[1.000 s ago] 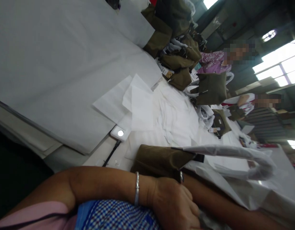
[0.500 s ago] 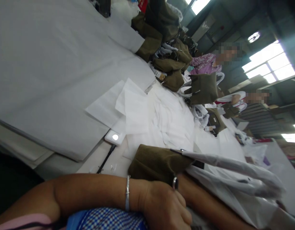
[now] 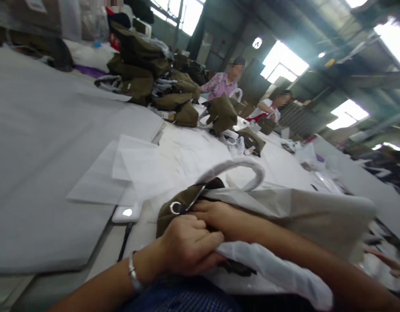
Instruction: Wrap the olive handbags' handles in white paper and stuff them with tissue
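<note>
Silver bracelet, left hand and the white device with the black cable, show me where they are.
Silver bracelet [image 3: 132,273]: head view, on its band.
Left hand [image 3: 186,245]: head view, on its back.
White device [image 3: 126,214]: head view, on its top face.

The premises are presenting as a workshop, seemingly a factory floor handling bags. A long white tabletop [image 3: 281,167] is stretching down the hall, and heaped olive bags [image 3: 135,86] are lying along its far side, with a paper tag [image 3: 167,115] showing among them. In the foreground, a nearer olive bag [image 3: 185,197] is displaying a white-wrapped handle [image 3: 234,167]. Loose pale sheets [image 3: 100,177] are lying at the near left. A co-worker [image 3: 218,84] in patterned purple and a second co-worker [image 3: 263,108] in white and red are appearing beyond the heap. Overhead, an exposed roof [image 3: 349,30] is spanning the hall, while large paned windows [image 3: 284,63] are admitting strong light.
</note>
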